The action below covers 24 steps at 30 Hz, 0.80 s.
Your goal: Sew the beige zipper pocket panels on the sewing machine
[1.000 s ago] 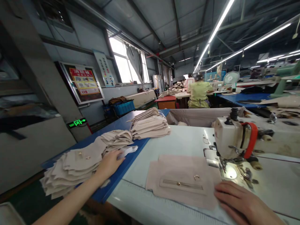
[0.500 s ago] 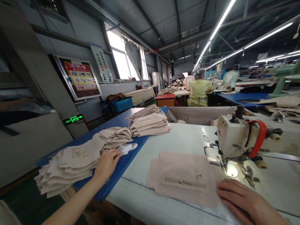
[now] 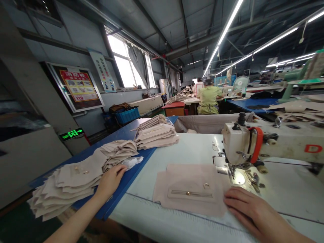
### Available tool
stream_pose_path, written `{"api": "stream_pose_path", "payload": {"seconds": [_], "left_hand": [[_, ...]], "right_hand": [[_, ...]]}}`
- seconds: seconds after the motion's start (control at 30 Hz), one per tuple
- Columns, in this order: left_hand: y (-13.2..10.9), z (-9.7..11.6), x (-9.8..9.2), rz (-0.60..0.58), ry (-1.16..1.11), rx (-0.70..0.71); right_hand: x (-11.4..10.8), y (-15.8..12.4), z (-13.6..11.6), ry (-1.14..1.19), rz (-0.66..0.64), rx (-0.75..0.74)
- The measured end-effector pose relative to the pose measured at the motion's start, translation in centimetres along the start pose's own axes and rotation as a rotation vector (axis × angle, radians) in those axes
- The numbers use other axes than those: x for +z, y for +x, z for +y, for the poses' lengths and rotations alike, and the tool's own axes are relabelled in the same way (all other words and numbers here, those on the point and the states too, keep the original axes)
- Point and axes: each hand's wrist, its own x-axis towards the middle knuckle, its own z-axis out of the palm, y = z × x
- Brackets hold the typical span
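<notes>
A beige fabric panel (image 3: 188, 179) lies flat on the pale sewing table, with a zipped slot, a small gold pull and a gold ring on it. At its right edge rests my right hand (image 3: 250, 207), fingers stretched out and lying flat. My left hand (image 3: 111, 179) is over the blue board, thumb and fingers pinched together at the near end of a crumpled white piece (image 3: 134, 162); what sits between the fingertips is hidden. Beside that hand, a fanned stack of beige panels (image 3: 76, 179) with gold fittings spreads leftward. Another stack of beige pieces (image 3: 157, 133) stands behind.
To the right of the panel stands a sewing machine (image 3: 234, 141) with a red lever and its lamp lit. A ruler strip (image 3: 182, 211) runs along the table's front. A fabric-lined bin (image 3: 202, 123) is behind the table; farther back a person in yellow-green (image 3: 207, 99) sits.
The view has turned slightly right, so everything sits farther left in the picture. Both hands keep nearly the same places beside the panel and the white piece.
</notes>
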Motion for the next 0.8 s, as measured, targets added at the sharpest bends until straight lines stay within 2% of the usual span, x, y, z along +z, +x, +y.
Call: {"api": "stream_pose_path", "payload": {"seconds": [0.2, 0.37, 0.47, 0.57, 0.7, 0.8], "left_hand": [[0.0, 0.4, -0.3, 0.024, 0.007, -0.031], [-0.2, 0.4, -0.9, 0.139, 0.022, -0.026], [-0.6, 2.0, -0.7, 0.214, -0.005, 0.066], [-1.5, 6.3, 0.6, 0.257, -0.089, 0.334], [-3.2, 15.2, 3.4, 0.222, -0.247, 0.738], [-4.1, 21.8, 5.5, 0.153, -0.35, 0.933]], "right_hand": [[0.1, -0.2, 0.1, 0.036, -0.024, 0.029], [0.3, -0.2, 0.1, 0.06, -0.023, 0.038], [0.0, 0.1, -0.2, 0.075, -0.038, 0.053], [-0.2, 0.3, -0.4, 0.085, -0.039, 0.056], [-0.1, 0.3, -0.1, 0.063, 0.022, 0.038], [-0.3, -0.1, 0.5, 0.015, 0.118, 0.065]]}}
